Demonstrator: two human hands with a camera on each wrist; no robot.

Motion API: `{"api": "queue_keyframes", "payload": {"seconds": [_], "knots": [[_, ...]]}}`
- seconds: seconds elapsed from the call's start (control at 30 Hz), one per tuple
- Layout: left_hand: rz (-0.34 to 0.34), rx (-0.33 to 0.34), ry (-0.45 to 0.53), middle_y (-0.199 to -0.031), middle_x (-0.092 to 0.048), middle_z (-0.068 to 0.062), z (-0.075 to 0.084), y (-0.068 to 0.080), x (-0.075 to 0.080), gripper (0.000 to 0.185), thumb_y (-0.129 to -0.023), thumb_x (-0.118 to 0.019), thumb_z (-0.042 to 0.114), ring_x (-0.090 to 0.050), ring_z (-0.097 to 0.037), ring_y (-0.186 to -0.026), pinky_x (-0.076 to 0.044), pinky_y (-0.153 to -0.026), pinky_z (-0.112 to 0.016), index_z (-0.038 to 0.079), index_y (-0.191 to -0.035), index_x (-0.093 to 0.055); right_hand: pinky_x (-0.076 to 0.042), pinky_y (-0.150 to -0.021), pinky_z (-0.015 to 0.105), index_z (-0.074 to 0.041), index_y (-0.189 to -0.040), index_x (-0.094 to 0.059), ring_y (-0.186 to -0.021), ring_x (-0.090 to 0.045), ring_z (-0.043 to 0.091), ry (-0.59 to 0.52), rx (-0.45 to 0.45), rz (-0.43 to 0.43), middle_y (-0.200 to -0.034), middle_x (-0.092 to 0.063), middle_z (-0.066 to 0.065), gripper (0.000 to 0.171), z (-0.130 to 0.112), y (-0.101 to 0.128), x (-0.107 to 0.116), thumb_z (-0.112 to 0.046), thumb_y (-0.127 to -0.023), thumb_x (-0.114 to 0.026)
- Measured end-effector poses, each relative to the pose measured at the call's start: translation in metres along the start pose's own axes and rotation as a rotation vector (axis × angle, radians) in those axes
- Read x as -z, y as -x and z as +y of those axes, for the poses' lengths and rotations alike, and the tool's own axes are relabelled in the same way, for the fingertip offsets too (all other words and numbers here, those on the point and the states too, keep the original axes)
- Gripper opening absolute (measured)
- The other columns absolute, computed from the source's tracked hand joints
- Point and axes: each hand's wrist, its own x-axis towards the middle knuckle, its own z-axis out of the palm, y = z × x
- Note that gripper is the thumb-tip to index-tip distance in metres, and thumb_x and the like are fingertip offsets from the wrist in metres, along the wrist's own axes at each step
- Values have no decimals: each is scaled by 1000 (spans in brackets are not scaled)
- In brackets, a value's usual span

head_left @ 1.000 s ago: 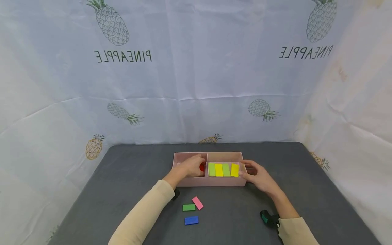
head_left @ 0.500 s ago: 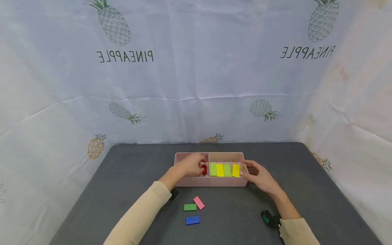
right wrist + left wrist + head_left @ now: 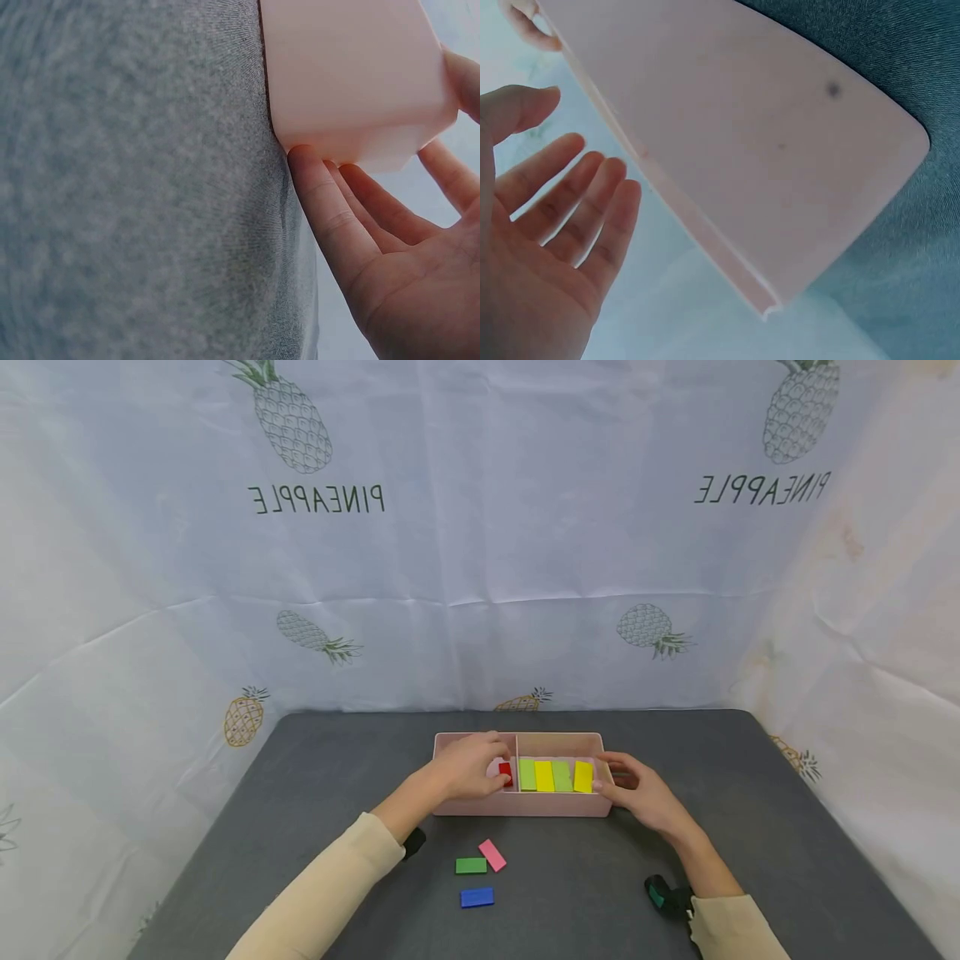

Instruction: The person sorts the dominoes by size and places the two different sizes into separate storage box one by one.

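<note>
A pink two-compartment box [image 3: 521, 806] lies across the table. My left hand [image 3: 471, 767] is over its left compartment, beside a red rectangular block [image 3: 506, 774] inside. In the left wrist view, the left hand [image 3: 555, 217] has loosely extended fingers, the thumb apart, and nothing held between them. At the box's right end, my right hand [image 3: 647, 793] holds the corner, thumb at the front rim. The right wrist view shows this hand [image 3: 412, 262] with fingertips against the box's end wall [image 3: 352, 67]. The right compartment holds light green blocks [image 3: 562, 776] and yellow blocks [image 3: 582, 777].
In front of the box lie a pink block [image 3: 492, 855], a green block [image 3: 471, 866] and a blue block [image 3: 477, 897] on the dark grey table [image 3: 570, 902]. A white pineapple-print curtain [image 3: 480, 543] hangs behind and along both sides.
The left hand's fingers have come away from the red block, which now shows more fully in the left compartment. The right hand stays at the box's end. The whole view has shifted slightly.
</note>
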Motion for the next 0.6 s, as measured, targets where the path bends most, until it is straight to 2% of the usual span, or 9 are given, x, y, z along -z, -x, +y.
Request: {"api": "queue_keyframes", "payload": {"seconds": [0.13, 0.4, 0.6], "knots": [[20, -46, -72, -124, -65, -1, 5, 9, 4, 35, -94, -70, 30, -60, -19, -117, -49, -102, -37, 12, -123, -71, -54, -92, 49, -8, -151, -44, -128, -52, 46, -12, -2, -7, -150, -44, 26, 64, 0, 0, 0, -31, -98, -70], [77, -133, -145, -108, -64, 0, 14, 31, 5, 27, -93, -71, 29, -59, -14, -96, -53, -88, -29, 14, -115, -72, -53, -93, 51, -7, -152, -42, -128, -51, 46, -12, -10, -8, -151, -43, 26, 68, 0, 0, 0, -33, -97, -71], [139, -180, -215, -104, -67, 1, 20, 49, 0, 26, -91, -72, 30, -62, -14, -91, -54, -85, -27, 14, -111, -73, -53, -93, 51, -8, -152, -43, -129, -51, 46, -21, -7, -15, -151, -42, 26, 66, -1, 0, 1, -33, -97, -71]]}}
